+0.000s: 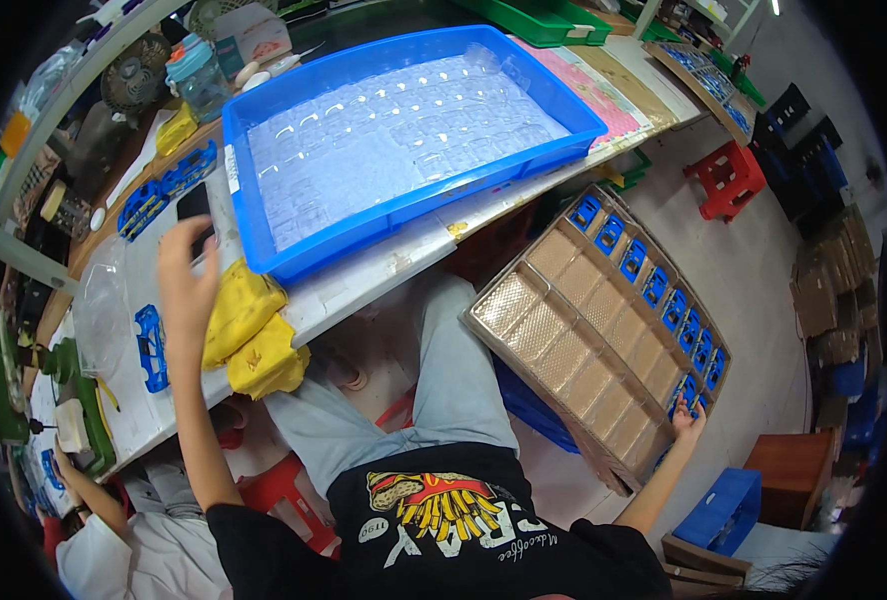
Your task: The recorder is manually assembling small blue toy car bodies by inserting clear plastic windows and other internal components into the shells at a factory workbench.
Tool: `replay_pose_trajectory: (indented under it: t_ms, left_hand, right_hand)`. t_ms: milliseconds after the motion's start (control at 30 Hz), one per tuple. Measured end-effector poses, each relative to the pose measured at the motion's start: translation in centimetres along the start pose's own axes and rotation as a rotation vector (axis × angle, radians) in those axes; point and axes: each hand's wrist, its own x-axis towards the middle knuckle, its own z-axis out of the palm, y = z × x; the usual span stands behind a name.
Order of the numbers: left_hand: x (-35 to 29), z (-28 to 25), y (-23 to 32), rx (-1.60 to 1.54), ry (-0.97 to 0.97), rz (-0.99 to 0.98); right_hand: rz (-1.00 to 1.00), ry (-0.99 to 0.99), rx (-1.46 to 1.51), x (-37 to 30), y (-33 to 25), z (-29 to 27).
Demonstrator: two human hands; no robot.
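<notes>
My left hand [189, 275] is over the left side of the table, thumb and fingers curved apart with nothing visible between them. Just beyond its fingertips lies a dark flat object [195, 203], and yellow cloths [249, 315] bunch up beside the wrist. Out to the right, my right hand [691, 422] grips a blue toy car body [681, 397] at the near end of a compartmented plastic tray [574, 330]. Several similar blue car bodies [654, 286] fill the tray's outer row. Another blue car body [151, 348] rests on the table left of my left forearm.
A large blue bin [404, 215] holding clear plastic parts stands on the table [364, 300]. More blue car bodies [164, 190] lie left of it, near a water bottle [199, 80]. A co-worker's arm [94, 495] reaches in at lower left. A red stool [727, 180] is on the floor.
</notes>
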Motion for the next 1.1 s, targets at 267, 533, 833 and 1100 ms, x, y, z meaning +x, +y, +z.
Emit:
replay_pose_trajectory:
  t_ms: [267, 533, 833, 1100]
  left_hand:
    - [6.9, 10.9, -3.1, 0.070, -0.340, 0.178]
    - [10.5, 13.6, -4.7, -0.076, -0.864, -0.330]
    - [4.9, 7.8, 5.9, -0.740, -0.019, -0.046]
    - [-8.6, 6.4, 15.4, -0.698, -0.036, 0.748]
  right_hand:
    - [-0.773, 0.098, -0.475, -6.0, 5.0, 6.2]
    - [-0.802, -0.324, -0.299, -14.2, 10.5, 13.3]
    - [-0.435, -0.809, -0.319, -19.0, 20.2, 16.9]
    - [0.288, -1.088, -0.369, -26.1, 30.6, 21.2]
